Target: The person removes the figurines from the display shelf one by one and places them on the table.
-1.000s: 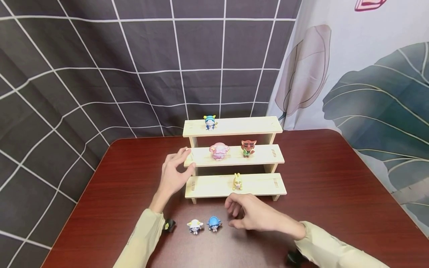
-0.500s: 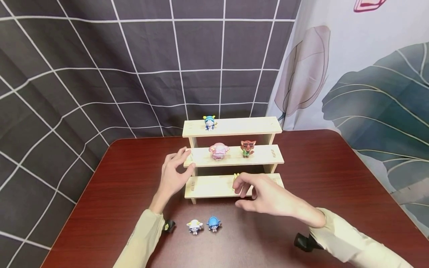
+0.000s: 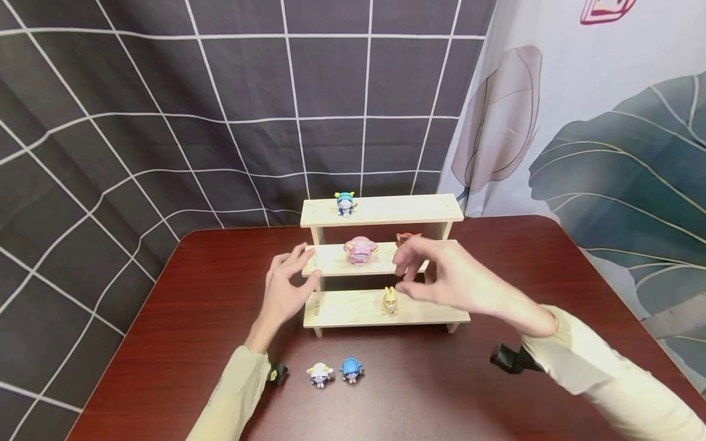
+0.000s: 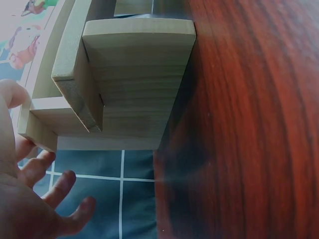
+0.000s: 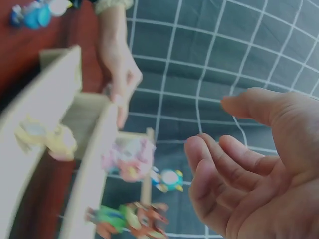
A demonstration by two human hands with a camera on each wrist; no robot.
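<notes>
A three-tier wooden display shelf [image 3: 331,310] stands on the table. My left hand [image 3: 287,285] grips the left end of its middle tier, with the thumb [image 4: 12,93] and fingers on either side of the board end. My right hand [image 3: 452,275] is raised in front of the middle tier, its fingers loosely bent and holding nothing. It partly covers the red fox figurine [image 3: 407,237]. Just below it, a yellow rabbit figurine [image 3: 389,302] stands on the lowest tier. On the middle tier sits a pink figurine [image 3: 360,251]; a blue-hatted one [image 3: 345,204] stands on the top tier.
In front of the shelf, a white figurine [image 3: 320,375] and a blue one [image 3: 350,370] stand side by side on the dark red table [image 3: 182,331]. Behind the table hangs a dark gridded curtain [image 3: 242,79], with a leaf-patterned one [image 3: 607,122] to its right.
My right hand has risen from near the table, past the lowest tier, to the middle tier, now hiding part of the fox and showing the rabbit again. The left hand has stayed put.
</notes>
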